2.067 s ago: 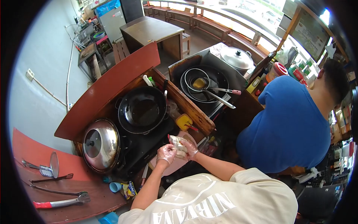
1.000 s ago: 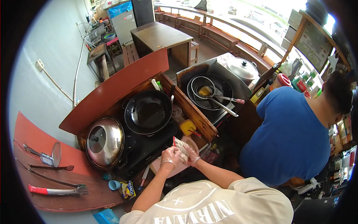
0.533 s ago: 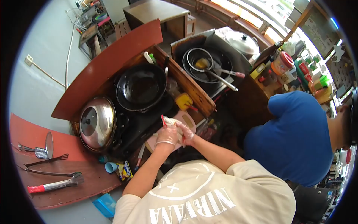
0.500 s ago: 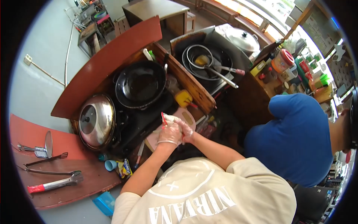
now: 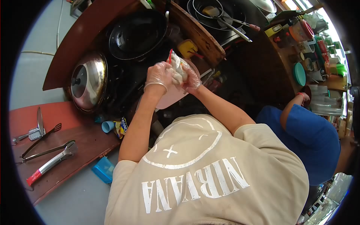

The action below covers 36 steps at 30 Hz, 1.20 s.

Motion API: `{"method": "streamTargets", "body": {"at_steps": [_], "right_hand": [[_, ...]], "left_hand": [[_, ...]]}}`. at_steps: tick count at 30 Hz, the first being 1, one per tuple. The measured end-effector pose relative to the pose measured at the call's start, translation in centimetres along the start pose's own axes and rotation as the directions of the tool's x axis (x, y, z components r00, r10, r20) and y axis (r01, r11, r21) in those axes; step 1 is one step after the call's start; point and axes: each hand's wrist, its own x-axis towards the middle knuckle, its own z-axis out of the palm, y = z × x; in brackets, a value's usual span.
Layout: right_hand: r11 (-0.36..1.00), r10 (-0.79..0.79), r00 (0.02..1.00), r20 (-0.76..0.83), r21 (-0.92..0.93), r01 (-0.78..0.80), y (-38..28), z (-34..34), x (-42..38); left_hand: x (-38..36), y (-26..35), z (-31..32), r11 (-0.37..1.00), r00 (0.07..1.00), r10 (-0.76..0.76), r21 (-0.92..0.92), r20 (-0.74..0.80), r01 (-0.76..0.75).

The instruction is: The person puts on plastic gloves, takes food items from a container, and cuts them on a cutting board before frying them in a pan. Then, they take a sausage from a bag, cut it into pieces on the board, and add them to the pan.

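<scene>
Both of my hands wear clear plastic gloves and are raised over a pink cutting board (image 5: 171, 98). Between them is a clear plastic bag (image 5: 179, 69) with a red edge and pale contents. My left hand (image 5: 158, 77) closes on the bag's left side. On the other side, my right hand (image 5: 192, 79) wraps round it. Beyond the hands, a yellow container (image 5: 187, 48) stands near the wooden divider. A black wok (image 5: 138, 35) sits on the stove at the upper left.
A domed metal lid (image 5: 89, 82) stands at the left. Tongs (image 5: 52, 161) and other utensils lie on the red-brown surface. A strainer (image 5: 207, 8) rests over another pan. At the right, a co-worker in blue (image 5: 300, 138) reaches toward a crowded shelf.
The view has tilted down. My hands have moved apart a little, showing more of the bag between them. The co-worker's arm now extends toward the shelf.
</scene>
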Motion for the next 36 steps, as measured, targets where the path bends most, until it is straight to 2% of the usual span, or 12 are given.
{"method": "streamTargets", "body": {"at_steps": [3, 6, 8, 9, 12, 14, 18, 21, 23, 28, 32, 36], "right_hand": [[0.999, -0.036, 0.996, 0.076, 0.034, 0.034, -0.2, 1.2, -0.1], [0.997, -0.083, 0.996, 0.038, 0.011, 0.082, -0.8, 2.8, -0.6], [0.996, -0.04, 0.996, 0.077, 0.08, 0.034, -1.3, 3.2, -0.2], [0.996, -0.043, 0.996, 0.076, 0.081, 0.036, -1.5, 3.4, -0.2], [1.0, -0.008, 0.998, 0.066, -0.014, 0.009, -2.0, 4.4, -0.2], [0.979, -0.111, 0.987, 0.118, -0.155, 0.129, -1.9, 4.0, 0.5], [0.984, -0.129, 0.981, 0.145, -0.103, 0.144, -2.3, 4.8, -0.3], [0.985, -0.14, 0.982, 0.125, -0.086, 0.151, -2.8, 4.9, 0.0], [0.974, -0.169, 0.965, 0.199, -0.118, 0.195, -2.9, 4.3, 0.5], [0.957, -0.203, 0.969, 0.139, -0.181, 0.226, -2.7, 4.7, 0.2], [0.969, -0.168, 0.969, 0.183, -0.149, 0.196, -3.6, 4.2, -0.1], [0.975, -0.179, 0.966, 0.187, -0.098, 0.199, -3.7, 3.9, -0.3]], "left_hand": [[0.4, 0.7, -0.2, 1.0, 1.0, -0.024, 0.005, 0.013, 0.024], [0.8, 0.5, -0.1, 0.978, 0.977, 0.013, 0.2, 0.213, -0.057], [1.6, -0.1, -0.7, 0.997, 0.955, -0.058, -0.04, 0.291, 0.072], [1.8, -0.2, -0.8, 0.997, 0.955, -0.056, -0.038, 0.293, 0.071], [2.0, 1.4, -1.6, 0.984, 0.973, 0.096, 0.127, 0.211, -0.125], [1.8, 3.0, -1.4, 0.883, 0.955, 0.173, 0.393, 0.24, -0.258], [0.9, 5.1, -2.1, 0.858, 0.966, 0.138, 0.46, 0.22, -0.227], [2.0, 2.8, -3.2, 0.861, 0.935, 0.333, 0.365, 0.125, -0.355], [2.3, 2.2, -4.4, 0.978, 0.988, 0.15, 0.143, 0.021, -0.152], [1.5, 3.0, -6.6, 0.986, 0.997, -0.074, -0.144, 0.035, 0.078], [0.8, 3.5, -7.0, 0.997, 0.989, 0.066, -0.027, -0.132, -0.07], [0.1, 3.8, -8.0, 0.99, 0.966, 0.07, -0.103, -0.248, -0.099]]}}
